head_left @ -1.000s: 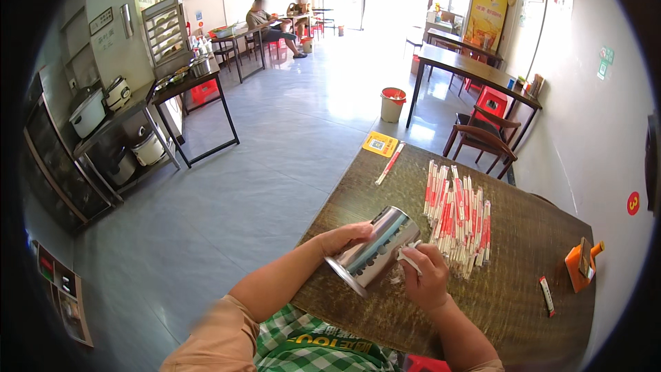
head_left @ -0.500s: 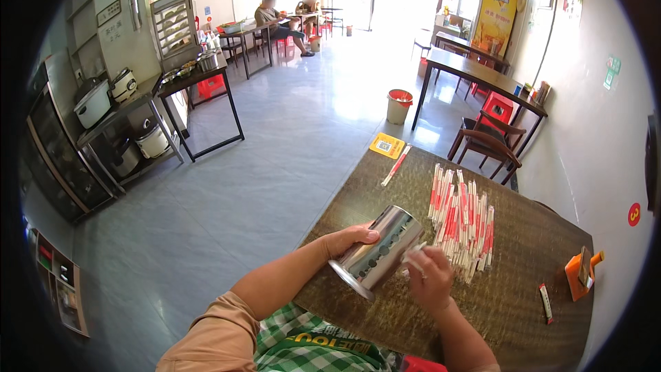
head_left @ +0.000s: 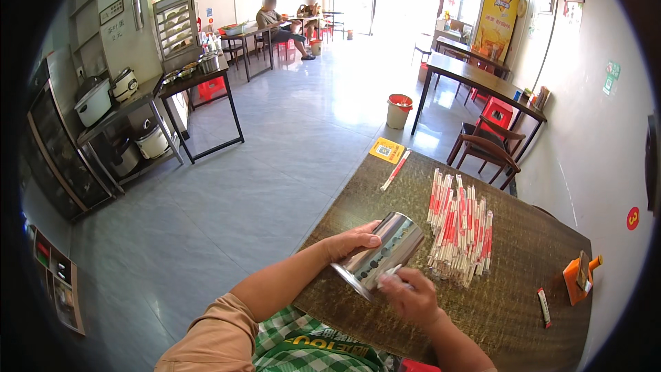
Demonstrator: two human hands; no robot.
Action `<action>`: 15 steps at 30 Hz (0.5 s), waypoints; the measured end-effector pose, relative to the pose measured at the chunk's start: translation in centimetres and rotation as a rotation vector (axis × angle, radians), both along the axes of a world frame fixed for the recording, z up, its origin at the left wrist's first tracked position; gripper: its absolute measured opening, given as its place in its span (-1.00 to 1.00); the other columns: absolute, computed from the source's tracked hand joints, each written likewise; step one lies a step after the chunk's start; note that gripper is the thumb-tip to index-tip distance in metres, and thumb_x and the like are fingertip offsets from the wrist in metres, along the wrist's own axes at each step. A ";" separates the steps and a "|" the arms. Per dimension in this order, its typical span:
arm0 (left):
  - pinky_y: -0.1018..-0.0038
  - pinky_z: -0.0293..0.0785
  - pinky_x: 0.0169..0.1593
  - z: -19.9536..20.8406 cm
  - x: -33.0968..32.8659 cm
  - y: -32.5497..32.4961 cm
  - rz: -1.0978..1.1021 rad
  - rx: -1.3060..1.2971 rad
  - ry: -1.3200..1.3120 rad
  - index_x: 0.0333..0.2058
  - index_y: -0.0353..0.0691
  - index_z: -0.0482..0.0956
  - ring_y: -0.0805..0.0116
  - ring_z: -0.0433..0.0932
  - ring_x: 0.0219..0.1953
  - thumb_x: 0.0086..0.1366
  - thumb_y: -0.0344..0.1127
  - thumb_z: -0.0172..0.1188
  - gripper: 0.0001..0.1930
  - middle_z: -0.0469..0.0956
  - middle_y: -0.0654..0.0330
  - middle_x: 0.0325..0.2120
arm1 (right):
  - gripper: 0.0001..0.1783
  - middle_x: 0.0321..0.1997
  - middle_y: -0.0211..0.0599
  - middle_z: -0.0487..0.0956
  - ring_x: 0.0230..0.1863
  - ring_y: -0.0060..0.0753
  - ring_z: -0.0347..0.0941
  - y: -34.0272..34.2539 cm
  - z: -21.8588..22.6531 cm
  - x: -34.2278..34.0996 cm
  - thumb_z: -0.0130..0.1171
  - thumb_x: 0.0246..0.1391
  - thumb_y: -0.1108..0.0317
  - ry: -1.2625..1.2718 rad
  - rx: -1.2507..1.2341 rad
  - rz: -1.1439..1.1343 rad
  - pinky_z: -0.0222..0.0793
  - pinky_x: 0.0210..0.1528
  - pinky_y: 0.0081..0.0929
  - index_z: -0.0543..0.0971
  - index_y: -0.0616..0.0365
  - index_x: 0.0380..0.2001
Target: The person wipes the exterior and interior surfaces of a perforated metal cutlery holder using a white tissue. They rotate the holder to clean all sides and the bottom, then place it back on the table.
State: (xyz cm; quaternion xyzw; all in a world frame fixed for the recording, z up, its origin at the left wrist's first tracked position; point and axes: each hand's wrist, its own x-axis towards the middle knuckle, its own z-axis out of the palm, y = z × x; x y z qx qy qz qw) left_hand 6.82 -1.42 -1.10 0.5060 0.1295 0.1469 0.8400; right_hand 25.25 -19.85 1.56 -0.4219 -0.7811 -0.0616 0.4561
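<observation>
A shiny steel cylinder with a row of holes and a flared rim lies tilted above the near part of the dark table. It looks like a chopstick holder. My left hand grips its left side, thumb on top. Pinched in my right hand, a white tissue presses on the cylinder's side near the flared end. Just right of the cylinder is a pile of paper-wrapped chopsticks with red and white sleeves. One more wrapped pair lies apart toward the far edge.
A yellow card sits at the table's far corner. On the right are an orange holder and a small white packet. Beyond the table stand a bin, a wooden chair and another table. Two people sit far back.
My right hand, with the tissue, has moved down and left along the cylinder toward its flared end. The cylinder has shifted very slightly; the chopsticks lie as before.
</observation>
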 end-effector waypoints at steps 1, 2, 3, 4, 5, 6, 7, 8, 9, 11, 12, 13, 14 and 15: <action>0.30 0.55 0.30 -0.2 0.1 0.2 -0.007 -0.003 0.005 0.54 -0.28 0.13 0.26 0.57 0.24 0.22 0.20 0.47 0.11 0.48 -0.03 0.28 | -0.71 -0.19 -0.25 0.65 -0.32 -0.24 0.68 -0.4 0.2 -0.4 0.39 0.21 0.42 -0.020 -0.021 0.035 0.67 -0.32 -0.33 0.81 -0.10 -0.01; 0.31 0.55 0.31 -0.4 0.2 0.4 -0.017 -0.005 0.009 0.56 -0.28 0.10 0.25 0.57 0.24 0.22 0.19 0.46 0.13 0.47 -0.04 0.29 | -0.71 -0.19 -0.25 0.66 -0.33 -0.23 0.69 -0.4 0.5 -0.5 0.35 0.22 0.43 -0.022 -0.012 0.053 0.70 -0.30 -0.30 0.82 -0.10 -0.03; 0.32 0.55 0.30 -1.4 0.1 1.0 0.009 -0.015 0.045 0.59 -0.27 0.05 0.26 0.57 0.23 0.22 0.19 0.45 0.15 0.46 -0.03 0.30 | -0.71 -0.20 -0.21 0.65 -0.30 -0.20 0.69 -0.3 0.7 -0.5 0.36 0.20 0.47 -0.008 0.009 0.033 0.68 -0.29 -0.29 0.82 -0.05 -0.03; 0.33 0.55 0.30 -2.9 0.0 2.2 0.032 -0.024 0.082 0.61 -0.27 0.00 0.26 0.57 0.23 0.23 0.18 0.44 0.18 0.45 -0.03 0.31 | -0.70 -0.20 -0.17 0.64 -0.28 -0.16 0.68 0.1 0.8 -0.3 0.36 0.18 0.50 0.005 0.029 0.012 0.67 -0.28 -0.27 0.81 -0.01 -0.04; 0.34 0.55 0.30 -4.3 -0.1 2.3 0.044 -0.047 0.124 0.63 -0.26 -0.05 0.26 0.57 0.23 0.23 0.18 0.44 0.21 0.44 -0.03 0.32 | -0.70 -0.21 -0.14 0.64 -0.26 -0.13 0.68 0.4 0.6 0.1 0.37 0.16 0.54 0.024 0.035 -0.021 0.66 -0.27 -0.25 0.81 0.04 -0.04; 0.37 0.56 0.28 -2.6 -0.5 1.3 0.031 -0.117 0.163 0.67 -0.25 -0.21 0.28 0.57 0.23 0.28 0.12 0.39 0.23 0.41 -0.02 0.38 | -0.74 -0.20 -0.10 0.64 -0.27 -0.08 0.67 0.5 0.2 0.7 0.33 0.20 0.53 0.062 0.022 -0.086 0.65 -0.26 -0.23 0.81 0.09 -0.06; 0.40 0.57 0.26 -0.6 -0.7 0.6 0.081 -0.148 0.239 0.66 -0.24 -0.18 0.32 0.57 0.23 0.32 0.07 0.36 0.17 0.41 -0.01 0.39 | -0.72 -0.17 -0.08 0.64 -0.28 -0.07 0.65 1.1 0.2 1.4 0.33 0.19 0.57 0.104 0.022 -0.136 0.62 -0.26 -0.25 0.80 0.09 -0.06; 0.37 0.60 0.24 -1.3 -1.2 0.6 0.082 -0.177 0.172 0.65 -0.24 -0.10 0.35 0.58 0.21 0.34 0.02 0.35 0.10 0.44 -0.01 0.36 | -0.67 -0.12 -0.08 0.64 -0.25 -0.08 0.65 1.2 0.5 1.0 0.36 0.15 0.62 0.158 -0.020 -0.201 0.59 -0.25 -0.26 0.80 0.08 -0.05; 0.30 0.62 0.24 0.7 -1.1 -0.1 0.002 -0.157 0.126 0.62 -0.23 0.00 0.31 0.58 0.22 0.32 0.09 0.40 0.08 0.48 -0.01 0.31 | -0.59 -0.07 -0.10 0.63 -0.21 -0.06 0.67 1.1 0.1 1.5 0.32 0.15 0.66 0.162 -0.049 -0.199 0.63 -0.23 -0.24 0.79 0.04 0.03; 0.25 0.62 0.24 -1.5 -0.6 0.7 0.007 -0.056 -0.009 0.58 -0.22 0.08 0.25 0.58 0.23 0.30 0.18 0.46 0.09 0.49 -0.02 0.27 | -0.53 -0.06 -0.11 0.62 -0.18 -0.08 0.65 0.9 0.0 1.0 0.34 0.09 0.68 0.135 -0.038 -0.160 0.62 -0.20 -0.23 0.79 0.04 0.05; 0.25 0.62 0.25 -1.1 -0.5 0.7 -0.017 -0.048 -0.006 0.58 -0.22 0.09 0.24 0.58 0.23 0.28 0.18 0.48 0.10 0.50 -0.02 0.27 | -0.52 -0.06 -0.11 0.61 -0.18 -0.07 0.64 1.0 0.1 0.9 0.34 0.08 0.68 0.129 -0.018 -0.150 0.62 -0.18 -0.22 0.79 0.03 0.06; 0.25 0.62 0.25 -0.5 -0.6 0.5 -0.038 -0.039 -0.003 0.57 -0.21 0.10 0.24 0.58 0.23 0.26 0.19 0.51 0.11 0.50 -0.02 0.26 | -0.52 -0.07 -0.12 0.61 -0.17 -0.07 0.64 1.0 0.2 0.8 0.34 0.08 0.67 0.124 0.002 -0.137 0.61 -0.17 -0.22 0.79 0.03 0.06; 0.25 0.62 0.26 -0.2 -0.6 0.2 -0.055 -0.030 0.001 0.57 -0.21 0.11 0.23 0.58 0.24 0.25 0.20 0.53 0.12 0.50 -0.02 0.26 | -0.51 -0.07 -0.13 0.61 -0.16 -0.06 0.63 0.8 0.2 0.8 0.34 0.07 0.67 0.119 0.023 -0.121 0.61 -0.15 -0.21 0.79 0.03 0.06; 0.26 0.62 0.25 0.0 -0.8 0.1 -0.063 -0.039 0.013 0.56 -0.22 0.11 0.23 0.58 0.23 0.24 0.17 0.55 0.12 0.50 -0.02 0.26 | -0.52 -0.07 -0.13 0.61 -0.16 -0.05 0.63 0.8 0.2 0.7 0.35 0.07 0.66 0.120 0.002 -0.127 0.61 -0.14 -0.20 0.79 0.03 0.06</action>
